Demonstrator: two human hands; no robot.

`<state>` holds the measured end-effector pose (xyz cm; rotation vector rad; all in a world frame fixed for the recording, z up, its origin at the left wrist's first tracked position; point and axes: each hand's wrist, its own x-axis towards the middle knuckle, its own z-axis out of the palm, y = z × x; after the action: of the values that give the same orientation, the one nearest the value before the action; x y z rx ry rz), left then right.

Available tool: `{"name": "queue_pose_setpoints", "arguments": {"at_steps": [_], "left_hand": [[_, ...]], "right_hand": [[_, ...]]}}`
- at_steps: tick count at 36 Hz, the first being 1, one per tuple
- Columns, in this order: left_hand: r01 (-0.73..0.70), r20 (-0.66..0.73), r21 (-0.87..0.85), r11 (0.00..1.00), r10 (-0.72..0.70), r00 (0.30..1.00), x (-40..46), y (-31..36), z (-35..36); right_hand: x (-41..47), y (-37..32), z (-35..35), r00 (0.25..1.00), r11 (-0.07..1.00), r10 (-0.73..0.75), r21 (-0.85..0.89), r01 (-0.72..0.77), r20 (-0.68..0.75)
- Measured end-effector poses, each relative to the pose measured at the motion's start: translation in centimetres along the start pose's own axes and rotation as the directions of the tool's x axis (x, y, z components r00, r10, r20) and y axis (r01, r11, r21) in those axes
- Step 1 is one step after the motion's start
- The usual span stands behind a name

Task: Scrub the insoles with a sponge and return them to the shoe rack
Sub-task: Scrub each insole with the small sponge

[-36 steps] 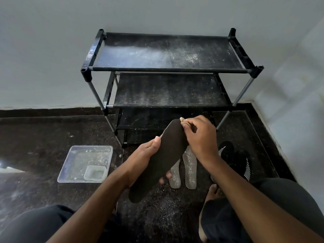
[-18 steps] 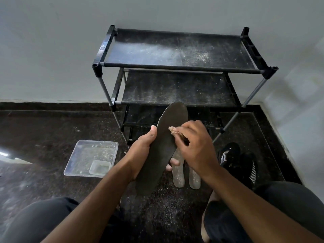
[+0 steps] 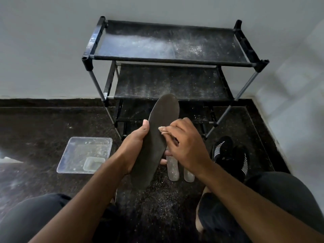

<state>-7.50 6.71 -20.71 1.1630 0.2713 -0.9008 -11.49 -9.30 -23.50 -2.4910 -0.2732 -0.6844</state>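
Observation:
My left hand (image 3: 135,146) grips a dark grey insole (image 3: 157,134) by its middle, holding it upright and tilted with the toe end toward the shoe rack. My right hand (image 3: 184,146) pinches a small pale sponge (image 3: 163,130) and presses it against the insole's right edge near the middle. Two light, speckled insoles (image 3: 172,169) lie side by side on the floor just below my hands, partly hidden by them. The black shoe rack (image 3: 168,60) stands against the wall with dusty shelves.
A clear plastic tray (image 3: 84,153) with a small square dish inside sits on the dark floor to the left. A pair of black shoes with white stripes (image 3: 228,155) lies to the right. White powder speckles the floor. My knees frame the bottom corners.
The insole has tipped more upright, and my right hand has slid with the sponge from the toe end down to the middle of the insole.

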Motion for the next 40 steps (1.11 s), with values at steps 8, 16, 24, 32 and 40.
{"name": "queue_pose_setpoints", "arguments": {"at_steps": [8,16,24,32,40], "left_hand": [[-0.054,-0.177,0.033,0.998,0.059,0.982,1.0,0.1,-1.3],[-0.045,-0.119,-0.126,0.991,0.03,0.992,1.2,0.4,-1.7],[-0.048,-0.04,-0.171,0.984,0.042,0.998,1.5,0.3,-2.0],[-0.073,-0.044,-0.244,0.967,0.065,0.997,1.2,0.6,-1.4],[-0.046,-0.038,-0.37,0.928,0.035,0.999,1.3,0.9,-1.7]], "right_hand": [[-1.4,-2.2,1.2,0.972,0.977,-0.188,0.132,0.169,0.139],[-1.4,-2.3,0.8,0.978,0.981,-0.148,0.148,0.126,0.148],[-0.5,-1.8,0.5,0.989,0.987,-0.137,0.091,0.132,0.053],[-2.9,-4.5,1.4,0.954,0.957,-0.209,0.248,0.153,0.216],[-1.4,-3.3,0.8,0.985,0.982,-0.151,0.129,0.14,0.083]]}}
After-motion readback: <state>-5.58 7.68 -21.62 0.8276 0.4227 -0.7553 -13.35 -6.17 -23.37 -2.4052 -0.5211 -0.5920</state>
